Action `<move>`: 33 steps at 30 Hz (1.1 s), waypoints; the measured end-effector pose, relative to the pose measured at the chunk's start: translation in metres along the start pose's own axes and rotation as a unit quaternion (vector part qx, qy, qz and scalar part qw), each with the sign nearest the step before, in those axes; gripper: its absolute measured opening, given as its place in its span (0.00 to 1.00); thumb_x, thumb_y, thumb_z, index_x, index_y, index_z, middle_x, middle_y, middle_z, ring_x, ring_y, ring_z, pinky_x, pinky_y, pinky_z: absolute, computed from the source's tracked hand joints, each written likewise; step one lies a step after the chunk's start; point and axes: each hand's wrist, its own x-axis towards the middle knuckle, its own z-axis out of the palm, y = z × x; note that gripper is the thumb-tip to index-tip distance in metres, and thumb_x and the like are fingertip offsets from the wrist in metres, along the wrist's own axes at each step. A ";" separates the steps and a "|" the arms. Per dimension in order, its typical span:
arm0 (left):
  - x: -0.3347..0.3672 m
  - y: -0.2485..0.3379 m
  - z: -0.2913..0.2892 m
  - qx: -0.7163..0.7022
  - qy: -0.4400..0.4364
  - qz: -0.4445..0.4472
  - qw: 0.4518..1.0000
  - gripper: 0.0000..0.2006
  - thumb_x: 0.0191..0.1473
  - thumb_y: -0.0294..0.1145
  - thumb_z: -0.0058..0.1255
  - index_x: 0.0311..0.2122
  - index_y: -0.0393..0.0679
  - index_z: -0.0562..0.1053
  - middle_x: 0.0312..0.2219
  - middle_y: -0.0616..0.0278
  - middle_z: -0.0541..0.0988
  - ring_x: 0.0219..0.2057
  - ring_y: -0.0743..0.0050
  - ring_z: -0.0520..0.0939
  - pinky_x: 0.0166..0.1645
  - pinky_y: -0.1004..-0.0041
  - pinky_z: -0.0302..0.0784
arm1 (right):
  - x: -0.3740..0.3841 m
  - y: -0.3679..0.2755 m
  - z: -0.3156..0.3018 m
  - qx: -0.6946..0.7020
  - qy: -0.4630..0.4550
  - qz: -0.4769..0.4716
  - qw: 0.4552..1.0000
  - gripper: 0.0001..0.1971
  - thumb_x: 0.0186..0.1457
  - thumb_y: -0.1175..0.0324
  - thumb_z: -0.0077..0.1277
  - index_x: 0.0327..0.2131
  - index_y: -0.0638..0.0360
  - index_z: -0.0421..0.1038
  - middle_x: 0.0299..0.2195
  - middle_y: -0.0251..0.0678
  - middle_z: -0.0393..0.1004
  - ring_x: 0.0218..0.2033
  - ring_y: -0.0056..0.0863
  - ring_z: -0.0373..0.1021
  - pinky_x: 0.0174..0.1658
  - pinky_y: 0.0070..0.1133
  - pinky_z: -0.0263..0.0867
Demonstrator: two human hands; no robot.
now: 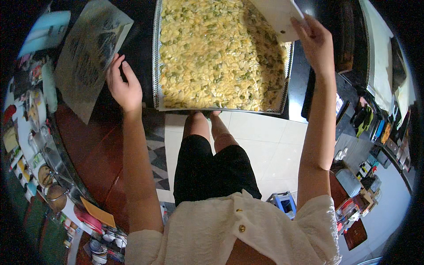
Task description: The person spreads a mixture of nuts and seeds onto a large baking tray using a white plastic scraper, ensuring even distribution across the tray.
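Observation:
A large rectangular baking tray (156, 66) with a perforated rim lies in front of me. A pale yellow layer of flat seeds and green pumpkin seeds (212, 57) covers it, apparently on a liner. My right hand (317, 46) grips a white flat board (278, 15) by its edge, above the tray's far right corner, where it casts a shadow. To the left of the tray, my left hand (126, 86) has its thumb apart from its curved fingers. Its fingertips are at the edge of a translucent, smeared sheet (90, 57); whether they press on it is hard to tell.
Tray and sheet are on a dark countertop (298, 88). Jars, bowls and packages (53, 190) crowd a shelf on the left. A blue and grey step stool (285, 203) stands on the tiled floor (269, 141). Assorted items (353, 207) are piled to the right.

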 end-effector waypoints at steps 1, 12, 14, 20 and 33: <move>0.001 0.002 0.001 0.001 0.001 -0.003 1.000 0.10 0.56 0.29 0.44 0.40 0.38 0.73 0.44 0.54 0.75 0.47 0.55 0.74 0.53 0.65 0.66 | -0.005 0.003 0.004 -0.135 0.023 -0.109 0.985 0.12 0.49 0.73 0.54 0.40 0.63 0.73 0.32 0.38 0.76 0.32 0.29 0.70 0.38 0.25 0.66; 0.001 -0.001 0.001 0.004 0.050 0.020 0.999 0.08 0.53 0.29 0.47 0.38 0.40 0.74 0.42 0.54 0.76 0.45 0.54 0.74 0.51 0.63 0.67 | -0.103 -0.065 0.015 -0.198 -0.061 -0.164 0.964 0.19 0.41 0.78 0.55 0.41 0.53 0.75 0.33 0.36 0.76 0.31 0.34 0.69 0.38 0.27 0.64; 0.000 -0.003 0.009 0.002 0.051 0.033 0.998 0.09 0.55 0.30 0.45 0.40 0.41 0.74 0.43 0.54 0.76 0.45 0.55 0.75 0.52 0.65 0.67 | -0.104 -0.043 0.013 -0.073 -0.132 -0.032 0.988 0.15 0.45 0.77 0.55 0.41 0.61 0.73 0.29 0.41 0.76 0.28 0.35 0.71 0.34 0.26 0.66; 0.000 -0.005 0.005 0.025 0.055 0.038 0.997 0.09 0.54 0.31 0.46 0.39 0.41 0.74 0.42 0.54 0.76 0.45 0.54 0.75 0.50 0.64 0.68 | -0.084 -0.035 0.002 0.019 -0.117 0.108 0.987 0.12 0.51 0.73 0.53 0.39 0.69 0.70 0.32 0.40 0.76 0.31 0.20 0.69 0.36 0.20 0.66; -0.001 -0.005 0.007 0.008 0.049 0.020 0.999 0.10 0.54 0.33 0.47 0.40 0.42 0.73 0.44 0.57 0.76 0.47 0.55 0.73 0.52 0.62 0.66 | -0.069 -0.048 0.020 0.072 -0.354 0.065 0.930 0.16 0.54 0.71 0.52 0.44 0.71 0.68 0.35 0.42 0.77 0.37 0.25 0.72 0.43 0.22 0.67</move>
